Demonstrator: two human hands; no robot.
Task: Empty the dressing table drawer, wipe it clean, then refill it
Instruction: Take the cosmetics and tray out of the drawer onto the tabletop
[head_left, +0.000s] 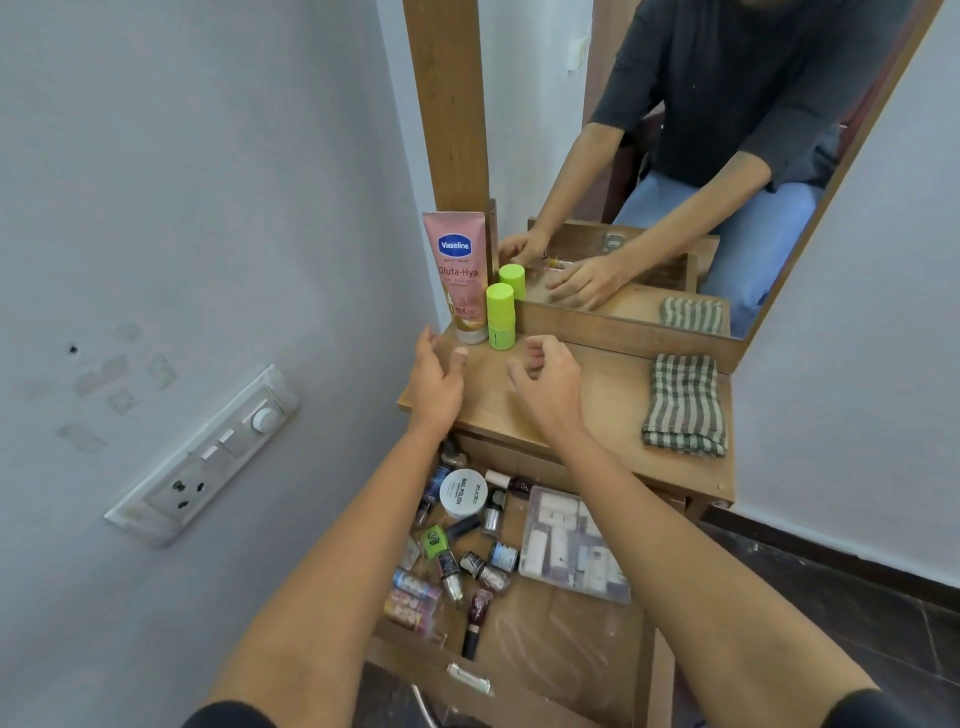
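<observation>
The wooden drawer (566, 639) is pulled out below the tabletop. It holds several nail polish bottles (457, 561), a white round jar (463, 492) and a clear plastic box (571, 551). On the tabletop (608, 410) a pink lotion tube (458, 275) and a lime green stick (501, 317) stand upright at the back left. My left hand (435, 382) hovers just in front of the tube with relaxed fingers, holding nothing. My right hand (545, 379) is beside the green stick, its fingers loosely curled and empty.
A folded striped cloth (684, 405) lies on the right of the tabletop. The mirror (675, 156) stands behind it in a wooden frame. A grey wall with a switch and socket panel (208, 457) is close on the left. Dark floor lies to the right.
</observation>
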